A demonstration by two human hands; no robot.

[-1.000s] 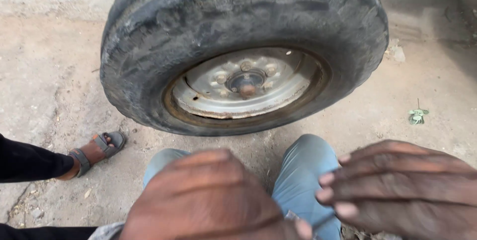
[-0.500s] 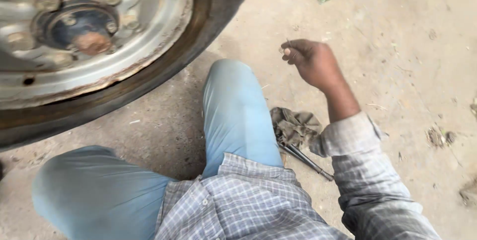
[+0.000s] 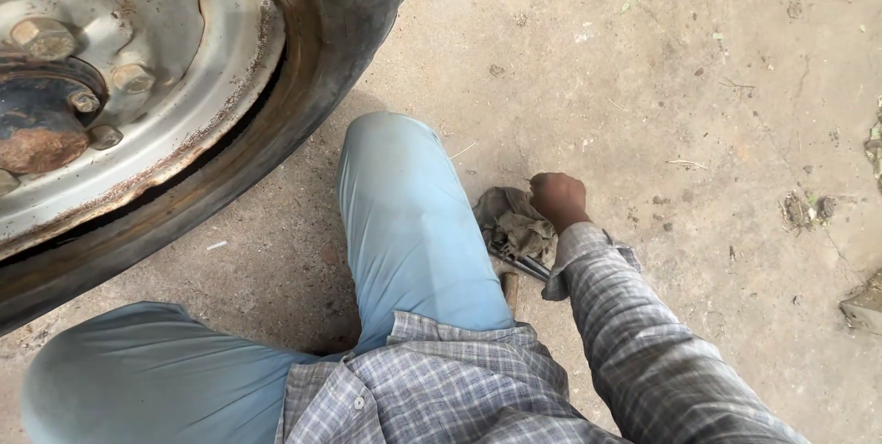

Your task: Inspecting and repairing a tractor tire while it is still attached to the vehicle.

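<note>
At the far left a large truck wheel (image 3: 184, 104) fills the corner: a worn black tyre around a rusty, pale steel rim with lug nuts (image 3: 41, 37) and a dark, rust-brown hub (image 3: 37, 127). It stands on the concrete floor (image 3: 661, 85), just beside the person's knees. The legs, in light blue trousers (image 3: 409, 223), are bent toward the wheel, one knee raised in the middle of the view, the other low at the bottom left. A grey checked shirt (image 3: 441, 389) covers the torso at the bottom edge. The left hand is out of view, so its grip cannot be told.

Right of the raised knee a crumpled, dirty grey rag (image 3: 510, 222) lies on the floor, with a slim metal tool (image 3: 524, 265) poking out beneath it and a small brown handle end (image 3: 510, 288) just below. The right hand (image 3: 559, 198), sleeve reaching down from the lower right, rests at the rag's right edge, touching it; its grip is curled closed like a fist, and whether it pinches the cloth cannot be told. Further right, scattered debris and a stone (image 3: 864, 306) dot the floor.
</note>
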